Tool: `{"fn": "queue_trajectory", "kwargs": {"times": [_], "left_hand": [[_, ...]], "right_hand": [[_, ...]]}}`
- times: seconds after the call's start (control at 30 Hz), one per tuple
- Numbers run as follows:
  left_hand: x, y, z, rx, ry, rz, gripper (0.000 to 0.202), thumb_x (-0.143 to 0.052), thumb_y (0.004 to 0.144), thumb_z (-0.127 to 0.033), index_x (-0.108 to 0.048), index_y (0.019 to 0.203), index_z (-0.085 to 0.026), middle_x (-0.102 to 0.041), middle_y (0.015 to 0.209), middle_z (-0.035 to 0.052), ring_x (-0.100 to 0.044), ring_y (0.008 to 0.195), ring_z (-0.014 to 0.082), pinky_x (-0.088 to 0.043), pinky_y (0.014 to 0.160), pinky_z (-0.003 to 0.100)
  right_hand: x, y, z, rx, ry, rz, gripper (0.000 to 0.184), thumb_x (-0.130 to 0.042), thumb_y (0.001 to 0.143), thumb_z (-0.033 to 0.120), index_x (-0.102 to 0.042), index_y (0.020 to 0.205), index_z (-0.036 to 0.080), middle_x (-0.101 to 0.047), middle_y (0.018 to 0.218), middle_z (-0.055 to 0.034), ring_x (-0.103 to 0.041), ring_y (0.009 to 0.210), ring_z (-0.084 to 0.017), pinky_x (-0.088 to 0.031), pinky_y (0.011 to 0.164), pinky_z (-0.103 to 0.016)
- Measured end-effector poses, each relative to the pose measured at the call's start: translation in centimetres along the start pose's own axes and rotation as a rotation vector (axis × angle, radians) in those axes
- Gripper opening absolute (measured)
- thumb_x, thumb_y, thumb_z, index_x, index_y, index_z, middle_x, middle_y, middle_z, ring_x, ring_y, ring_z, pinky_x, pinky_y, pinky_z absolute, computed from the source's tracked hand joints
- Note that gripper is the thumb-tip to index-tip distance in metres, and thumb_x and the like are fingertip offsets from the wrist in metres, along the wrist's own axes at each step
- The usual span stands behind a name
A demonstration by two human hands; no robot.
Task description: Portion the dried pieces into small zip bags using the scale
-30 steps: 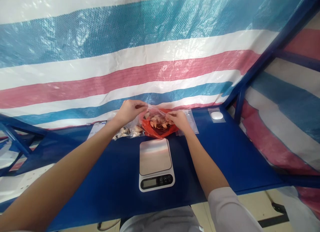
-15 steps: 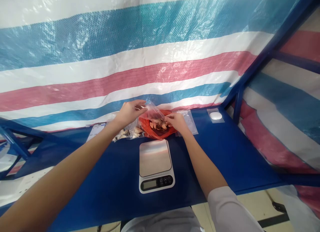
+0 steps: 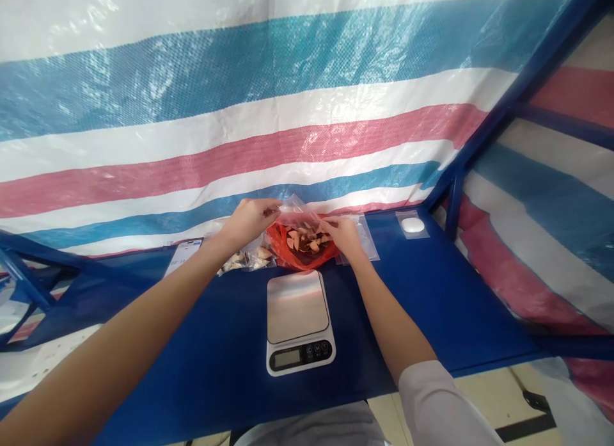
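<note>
together, left hand (image 3: 253,217) and right hand (image 3: 342,232) pinch a clear bag (image 3: 298,207) above a red bag (image 3: 301,260); one slack pinch could drop it.

A red bag (image 3: 304,262) and orange-brown pieces (image 3: 314,244) contrast with a blue desk (image 3: 460,305) and blue-, white- and pink-striped sheeting (image 3: 268,107).

Fingers (image 3: 331,224) on clear bag (image 3: 298,205) over open red bag (image 3: 298,260)

The thin, clear plastic bag (image 3: 298,206) and crinkled red plastic bag (image 3: 302,263) look glossy. The white, rectangular plastic scale (image 3: 301,324) has a smooth, reflective, metal-looking plate (image 3: 297,305).
</note>
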State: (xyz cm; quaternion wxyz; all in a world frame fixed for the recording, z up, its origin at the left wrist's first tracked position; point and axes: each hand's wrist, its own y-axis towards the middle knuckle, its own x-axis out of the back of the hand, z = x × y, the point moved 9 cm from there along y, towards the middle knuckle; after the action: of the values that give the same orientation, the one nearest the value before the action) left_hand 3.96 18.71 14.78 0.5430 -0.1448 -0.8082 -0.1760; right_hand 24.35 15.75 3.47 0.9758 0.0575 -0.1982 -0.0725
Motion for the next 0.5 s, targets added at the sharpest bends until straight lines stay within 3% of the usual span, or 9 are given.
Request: {"fn": "queue_trajectory", "kwargs": {"times": [0.23,0.5], "left_hand": [[-0.4,0.4,-0.3,-0.009,0.040,0.003,0.034,-0.053,0.091,-0.038,-0.078,0.107,-0.022,-0.079,0.116,0.0088,-0.074,0.096,0.0276,-0.054,0.092,0.035],[0.6,0.2,-0.3,-0.045,0.077,-0.030,0.034,-0.051,0.092,-0.041,-0.079,0.101,-0.025,-0.079,0.114,0.0071,-0.073,0.104,0.0304,-0.053,0.097,0.038]], "right_hand": [[0.3,0.1,-0.2,0.013,-0.057,-0.003,0.023,-0.065,0.092,0.036,-0.082,0.090,0.020,-0.081,0.090,-0.0076,-0.073,0.087,-0.027,-0.057,0.079,-0.033],[-1.0,-0.1,0.9,0.068,-0.057,0.075,0.024,-0.062,0.092,0.030,-0.080,0.081,0.019,-0.078,0.078,-0.0038,-0.071,0.075,-0.020,-0.053,0.073,-0.029]]}}
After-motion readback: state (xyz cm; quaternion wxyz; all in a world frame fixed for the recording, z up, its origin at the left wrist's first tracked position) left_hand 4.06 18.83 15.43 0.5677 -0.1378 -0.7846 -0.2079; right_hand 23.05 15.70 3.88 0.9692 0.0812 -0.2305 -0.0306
